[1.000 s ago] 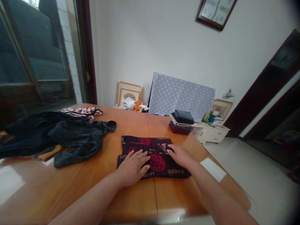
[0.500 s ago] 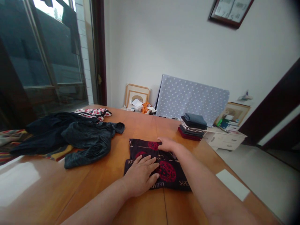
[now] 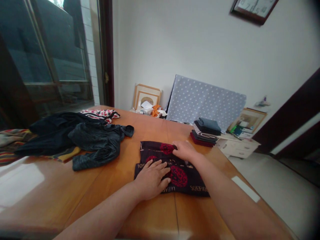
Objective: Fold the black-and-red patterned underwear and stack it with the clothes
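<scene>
A black garment (image 3: 180, 190) with red round motifs and pale lettering lies folded on the wooden table in front of me. My left hand (image 3: 153, 178) rests flat on its left part, fingers spread. At the garment's far edge, the fingers of my right hand (image 3: 185, 151) are curled on the cloth and pinch it; the fingertips are partly hidden. My right forearm covers the garment's right side.
On the left of the table (image 3: 147, 131) lie a crumpled dark shirt (image 3: 100, 143), a red-and-white patterned cloth (image 3: 102, 115) and striped clothes (image 3: 15, 146). A folded clothes stack (image 3: 205, 131) stands back right. A pale flat piece (image 3: 245, 189) lies near the right edge.
My right hand's fingers have curled in at the garment's far edge, where they were more stretched out. My left hand stays flat on the cloth. The view has shifted slightly.
</scene>
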Motion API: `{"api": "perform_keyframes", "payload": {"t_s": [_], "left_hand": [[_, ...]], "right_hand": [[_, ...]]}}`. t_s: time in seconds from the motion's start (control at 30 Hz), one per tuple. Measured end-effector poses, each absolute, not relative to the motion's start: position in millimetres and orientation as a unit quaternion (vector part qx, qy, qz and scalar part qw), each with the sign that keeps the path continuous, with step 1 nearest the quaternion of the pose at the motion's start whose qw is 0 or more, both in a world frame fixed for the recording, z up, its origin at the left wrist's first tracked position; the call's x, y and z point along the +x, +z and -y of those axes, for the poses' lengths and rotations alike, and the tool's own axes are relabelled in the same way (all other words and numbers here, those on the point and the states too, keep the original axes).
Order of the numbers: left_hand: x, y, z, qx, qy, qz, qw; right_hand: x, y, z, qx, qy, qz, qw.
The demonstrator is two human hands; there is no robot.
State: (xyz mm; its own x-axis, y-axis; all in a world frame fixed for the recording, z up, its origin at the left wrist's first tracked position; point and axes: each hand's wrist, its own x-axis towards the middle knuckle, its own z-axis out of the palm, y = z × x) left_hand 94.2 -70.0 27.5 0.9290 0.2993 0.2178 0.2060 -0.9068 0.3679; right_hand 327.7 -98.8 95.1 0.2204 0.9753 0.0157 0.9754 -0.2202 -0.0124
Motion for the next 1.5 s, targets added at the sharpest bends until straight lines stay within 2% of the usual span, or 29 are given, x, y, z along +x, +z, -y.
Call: {"api": "perform_keyframes", "payload": {"t_s": [0.13,0.2,0.4,0.5,0.6,0.7,0.8,0.9,1.0,1.27,1.5], "left_hand": [[95,25,70,0.967,0.154,-0.126,0.161],[94,26,72,0.967,0.165,-0.119,0.154],[90,31,75,0.963,0.149,-0.114,0.193],[84,35,75,0.959,0.122,-0.112,0.228],[73,48,73,0.965,0.116,-0.088,0.219],[61,65,70,0.971,0.126,-0.093,0.181],[52,76,69,0.961,0.185,-0.186,0.091],[48,74,65,0.938,0.248,-0.244,0.000],[50,66,55,0.925,0.276,-0.258,-0.028],[72,93,28,0.927,0.240,-0.283,0.059],[47,96,62,0.955,0.227,-0.186,0.042]], "right_hand": [[298,100,157,-0.736,-0.149,0.660,0.022],[282,89,188,-0.724,-0.181,0.665,0.029],[257,38,242,-0.755,-0.171,0.630,0.059],[257,34,244,-0.775,-0.160,0.608,0.066],[259,41,243,-0.782,-0.154,0.600,0.064],[265,47,247,-0.796,-0.151,0.584,0.052],[274,48,255,-0.813,-0.154,0.560,0.035],[281,46,262,-0.821,-0.162,0.547,0.036],[288,46,265,-0.826,-0.171,0.534,0.053],[312,65,257,-0.842,-0.214,0.479,0.128],[310,54,290,-0.816,-0.225,0.510,0.156]]}}
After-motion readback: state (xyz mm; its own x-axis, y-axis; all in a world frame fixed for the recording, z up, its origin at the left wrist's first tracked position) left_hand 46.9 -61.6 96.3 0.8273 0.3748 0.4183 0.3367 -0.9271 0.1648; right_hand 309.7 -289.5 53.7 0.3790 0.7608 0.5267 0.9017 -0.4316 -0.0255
